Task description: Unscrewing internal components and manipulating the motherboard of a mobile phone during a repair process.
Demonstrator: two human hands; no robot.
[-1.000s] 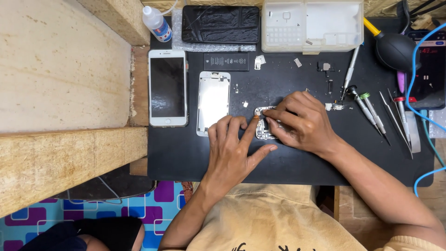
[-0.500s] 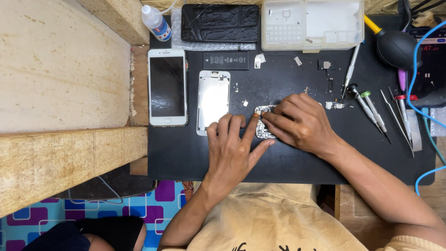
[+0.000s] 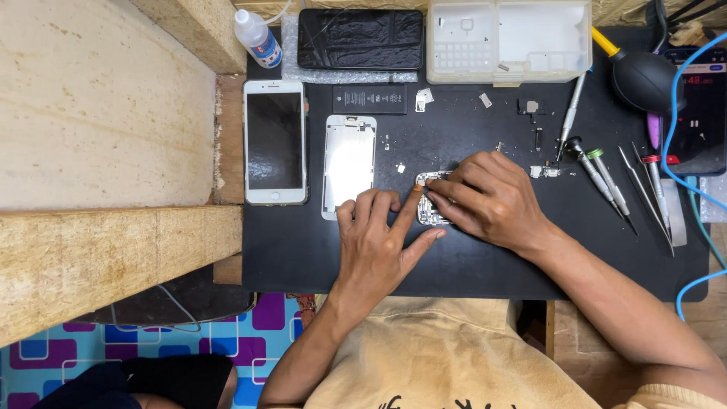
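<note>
Near the centre of the frame both hands stay bent over a small silvery circuit board with pale metal shields [image 3: 432, 198], which lies flat on the black work mat [image 3: 303, 250]. Compared with the views half a second and a second ago, almost nothing has shifted: the board sits in the same spot, and the change is only a slight re-setting of fingers. The left hand [image 3: 376, 242] lies palm down with its fingers spread, the forefinger stretched up and to the right so that its tip presses on the board's upper left corner; it grips nothing, only pins the board. The right hand [image 3: 488, 198] is curled narrow over the board's right side, fingertips bunched on it; whether they pinch a tiny part or tool cannot be told. That steadiness suggests fine, stationary work on the board, not a move of it. Just left of the hands a white phone frame [image 3: 349, 163] lies face down, and farther left a white smartphone with a dark screen [image 3: 275, 142]. Right of centre, two slim screwdrivers with grey shafts [image 3: 602, 176] and fine metal tweezers [image 3: 644, 189] rest untouched.
</note>
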